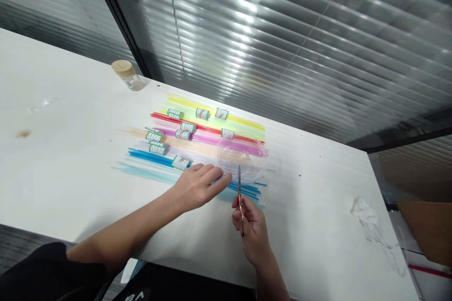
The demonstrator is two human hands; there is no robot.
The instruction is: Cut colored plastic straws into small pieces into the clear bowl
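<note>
Across the middle of the white table [300, 225], we have thin coloured sticks lying in bands that run from left to right: yellow sticks [247, 122] at the far side, then red sticks [208, 128], purple sticks [201, 139] and pale orange sticks [190, 146], with blue sticks [148, 156] and pale blue sticks [155, 173] on the near side. Printed labels with green edges [183, 134] sit on or around several bands, most of them toward the left. A round, see-through piece with ringed edges [256, 164] rests over the right part of the bands; we cannot tell whether it is a coil or a dish. Our left hand [203, 186] lies palm down over the blue bands, its fingers bent and close together near that piece's left edge, and we cannot tell whether it grips anything. To the right and nearer, our right hand [250, 223] is closed around the copper-coloured handles of the scissors [239, 188]. Their slim blades point away from us, the tips over the near part of the round piece; we cannot tell whether the blades are parted. At the far left stands a jar with a tan lid [127, 75], and crumpled clear plastic [365, 214] lies at the right.
</note>
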